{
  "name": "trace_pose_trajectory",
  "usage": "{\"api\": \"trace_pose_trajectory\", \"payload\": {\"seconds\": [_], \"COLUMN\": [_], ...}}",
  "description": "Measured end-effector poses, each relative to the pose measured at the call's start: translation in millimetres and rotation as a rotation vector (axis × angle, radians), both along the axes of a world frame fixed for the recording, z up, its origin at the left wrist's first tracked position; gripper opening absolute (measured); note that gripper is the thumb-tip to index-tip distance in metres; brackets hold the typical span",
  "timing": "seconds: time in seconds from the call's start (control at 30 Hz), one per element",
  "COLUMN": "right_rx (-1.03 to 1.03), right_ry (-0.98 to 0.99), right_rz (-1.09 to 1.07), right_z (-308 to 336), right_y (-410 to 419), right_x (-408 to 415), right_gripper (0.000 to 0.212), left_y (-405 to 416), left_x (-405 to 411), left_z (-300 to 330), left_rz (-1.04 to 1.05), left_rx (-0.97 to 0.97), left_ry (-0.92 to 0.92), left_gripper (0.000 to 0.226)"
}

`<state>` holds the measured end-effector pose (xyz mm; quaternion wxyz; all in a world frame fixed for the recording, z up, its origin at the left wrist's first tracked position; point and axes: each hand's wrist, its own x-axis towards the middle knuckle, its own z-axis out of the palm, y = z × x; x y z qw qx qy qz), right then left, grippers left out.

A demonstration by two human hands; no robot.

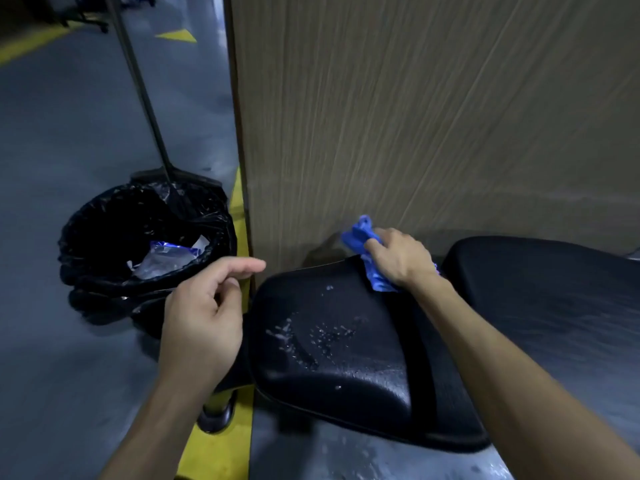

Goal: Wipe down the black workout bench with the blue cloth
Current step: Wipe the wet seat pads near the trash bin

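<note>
Right hand at the far edge of the black workout bench, grip clenched round the bunched blue cloth; cloth pressed against the seat pad's upper rim, close beside the wood-grain panel; droplets scattered over the middle of the seat pad, unwiped. Left hand held above the pad's left edge, grip released, fingers loosely curled on nothing. Bin with black liner on the floor to the left, crumpled plastic wrapper inside; broom handle leaned at its far rim; yellow floor line below the bench.
</note>
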<state>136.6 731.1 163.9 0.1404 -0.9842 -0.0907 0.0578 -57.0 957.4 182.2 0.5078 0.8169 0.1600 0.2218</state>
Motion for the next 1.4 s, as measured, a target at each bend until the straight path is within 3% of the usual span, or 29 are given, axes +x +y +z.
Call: {"api": "trace_pose_trajectory", "payload": {"seconds": [0.23,0.43,0.5,0.63,0.7,0.83,0.97,1.17,1.23,1.3,1.4], "right_rx": [0.072,-0.098,-0.079,0.066,0.045,-0.016,-0.097,-0.170,-0.213,-0.160,-0.039], "right_ry": [-0.081,0.082,0.037,-0.161,-0.206,-0.202,-0.151,-0.321,-0.380,-0.385,-0.412], "right_rz": [0.551,0.161,0.256,0.653,0.707,0.561,0.409,0.560,0.468,0.300,0.140], "right_z": [-14.5,4.9,-1.1,-10.8,-16.5,-19.5,-17.6,-43.1,-47.1,-48.4,-53.9], "right_y": [87.3,72.6,94.9,98.9,85.1,100.2,136.1,42.1,-2.2,-22.7,6.4], "right_x": [-80.9,-35.9,-52.1,-140.1,-176.7,-147.1,-135.6,-235.6,-237.8,-241.7,-256.5], "right_gripper": [0.059,0.033,0.039,0.063,0.065,0.072,0.064,0.091,0.095,0.086,0.077], "left_y": [15.5,23.0,26.7,31.5,36.7,38.3,34.3,34.9,34.2,32.5,31.0], "left_x": [0.3,-9.9,-10.9,-10.2,-12.3,-19.2,-27.9,-29.4,-32.8,-36.6,-39.5], "left_z": [-0.2,-8.9,-12.5,-17.8,-20.5,-14.9,-8.6,-8.2,-9.3,-9.5,-8.4], "left_rz": [0.042,0.021,0.023,0.040,0.050,0.062,0.063,0.055,0.047,0.036,0.018], "left_rx": [0.002,-0.024,-0.035,-0.042,-0.030,-0.039,-0.074,-0.091,-0.096,-0.092,-0.084], "left_ry": [-0.031,0.050,0.066,0.103,0.103,0.081,0.070,0.094,0.108,0.118,0.109], "left_gripper": [0.051,0.050,0.052,0.051,0.050,0.050,0.051,0.053,0.053,0.052,0.052]}}
